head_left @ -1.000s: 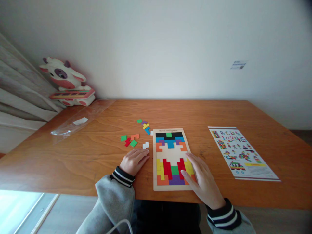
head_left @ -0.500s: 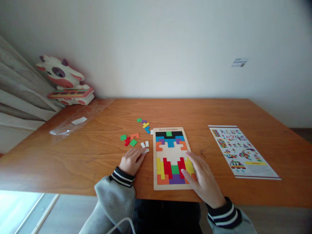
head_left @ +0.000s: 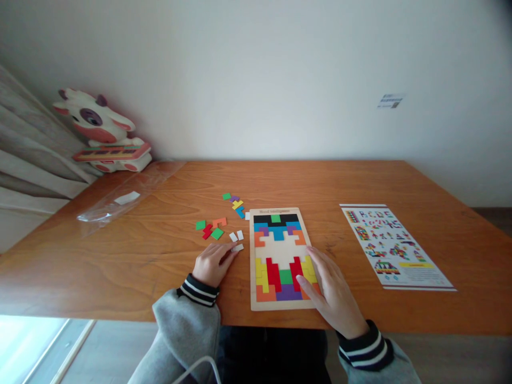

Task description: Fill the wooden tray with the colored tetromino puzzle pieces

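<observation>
A wooden puzzle board lies in front of me, with colored pieces fitted along its top and bottom and bare wood across the middle. My left hand rests on the table left of it, thumb and index finger closed on a small white puzzle piece. Just beyond those fingers are two more white pieces. My right hand lies over the board's right edge, fingers stretched out and thumb apart, holding nothing. It partly covers the yellow and orange pieces at the lower right.
Loose pieces, among them an orange one and a green one, lie left of the board. A printed pattern sheet is on the right. Clear plastic wrapping and a cow toy with a keyboard sit at the far left.
The whole view has shifted slightly. Both hands keep nearly the same places and poses, and the pieces on the board look unchanged.
</observation>
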Motion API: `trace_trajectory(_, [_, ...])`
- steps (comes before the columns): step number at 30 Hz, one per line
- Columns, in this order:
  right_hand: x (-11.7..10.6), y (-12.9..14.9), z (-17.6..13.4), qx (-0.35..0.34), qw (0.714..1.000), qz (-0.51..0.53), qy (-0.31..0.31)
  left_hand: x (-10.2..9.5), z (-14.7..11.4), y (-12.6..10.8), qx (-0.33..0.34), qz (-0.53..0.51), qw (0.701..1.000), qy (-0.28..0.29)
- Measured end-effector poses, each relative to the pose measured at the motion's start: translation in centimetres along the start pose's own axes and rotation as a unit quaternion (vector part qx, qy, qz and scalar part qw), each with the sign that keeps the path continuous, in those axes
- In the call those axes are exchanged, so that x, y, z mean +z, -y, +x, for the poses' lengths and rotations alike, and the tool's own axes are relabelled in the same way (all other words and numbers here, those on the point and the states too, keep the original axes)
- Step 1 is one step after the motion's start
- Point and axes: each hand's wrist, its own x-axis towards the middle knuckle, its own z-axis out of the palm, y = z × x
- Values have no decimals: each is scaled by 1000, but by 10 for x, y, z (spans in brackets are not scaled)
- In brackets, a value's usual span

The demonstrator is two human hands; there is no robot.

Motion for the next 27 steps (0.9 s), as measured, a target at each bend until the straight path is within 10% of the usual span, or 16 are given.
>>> trace_trajectory(16, [-2,-1,-2,-2,1000,13,-25,-6,3,-15,4,-110,994,12])
trace_trajectory(27, [9,46,11,-132,988,59,-60,-5,-2,-61,-7,-287,957,40])
